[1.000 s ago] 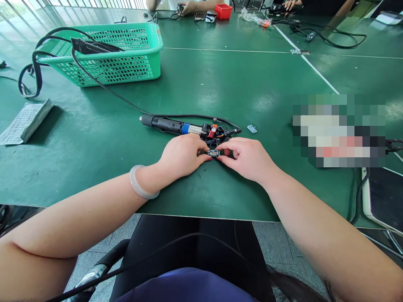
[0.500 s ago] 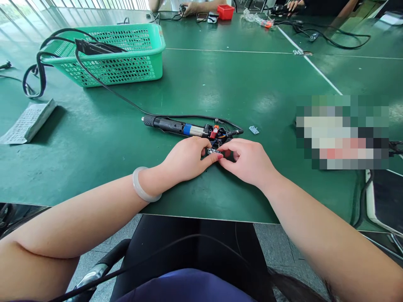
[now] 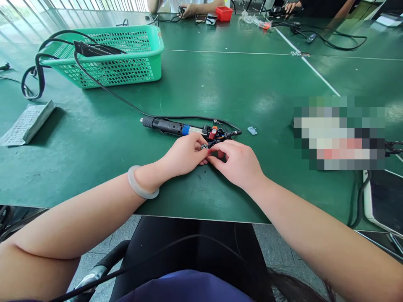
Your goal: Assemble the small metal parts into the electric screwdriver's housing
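Note:
My left hand [image 3: 185,155] is closed, thumb and fingers pinching a small black-and-white patterned part [image 3: 204,147]. My right hand [image 3: 237,161] is closed too, its fingertips meeting the left ones at the same part. Fingers cover most of it. Just beyond them lies an electric screwdriver [image 3: 166,126] with a black grip and a blue band. Its right end is opened up, showing a red block [image 3: 213,133] and thin wires. A black cable [image 3: 189,116] runs from that end. To the right lies a small pale-blue part [image 3: 252,130].
A green perforated basket [image 3: 126,79] holding black cables stands at the back left. A printed paper block [image 3: 30,121] lies left on the green table [image 3: 103,167]. A blurred patch hides something at right, near a dark white-rimmed tray [image 3: 367,197]. Other people's hands [image 3: 190,10] work across the table.
Both hands have shifted slightly left and stay together at the fingertips. A dark piece with red marks that showed under my right fingers is now mostly hidden. The screwdriver still lies there.

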A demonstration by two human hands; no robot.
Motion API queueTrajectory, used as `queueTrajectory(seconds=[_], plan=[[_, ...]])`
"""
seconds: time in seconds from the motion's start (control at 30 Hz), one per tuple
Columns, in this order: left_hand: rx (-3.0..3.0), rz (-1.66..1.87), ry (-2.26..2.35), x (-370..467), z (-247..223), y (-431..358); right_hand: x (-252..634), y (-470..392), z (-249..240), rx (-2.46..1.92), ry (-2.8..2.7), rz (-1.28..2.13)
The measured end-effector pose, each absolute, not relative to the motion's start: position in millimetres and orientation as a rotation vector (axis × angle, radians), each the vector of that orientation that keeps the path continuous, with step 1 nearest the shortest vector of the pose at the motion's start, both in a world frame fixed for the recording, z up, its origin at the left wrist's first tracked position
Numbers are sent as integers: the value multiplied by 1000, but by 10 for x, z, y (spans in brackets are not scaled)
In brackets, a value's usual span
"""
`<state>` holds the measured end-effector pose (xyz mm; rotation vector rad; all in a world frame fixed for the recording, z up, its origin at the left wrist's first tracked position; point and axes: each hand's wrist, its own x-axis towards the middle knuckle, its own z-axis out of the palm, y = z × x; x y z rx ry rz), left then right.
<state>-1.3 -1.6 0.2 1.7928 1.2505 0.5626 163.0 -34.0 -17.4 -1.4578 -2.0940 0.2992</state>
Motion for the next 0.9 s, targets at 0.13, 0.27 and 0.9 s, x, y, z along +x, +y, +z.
queueTrajectory(seconds=[0.13, 0.27, 0.9], plan=[[2029, 560, 1271, -81, 31, 1, 1708, -311, -139, -1470, -2023, 36], [2383, 433, 1375, -128, 109, -49, 1832, -244, -179, -1590, -2000, -38], [2698, 55, 1707, -1280, 140, -687, 773, -775, -5, -1333, -2435, 94]])
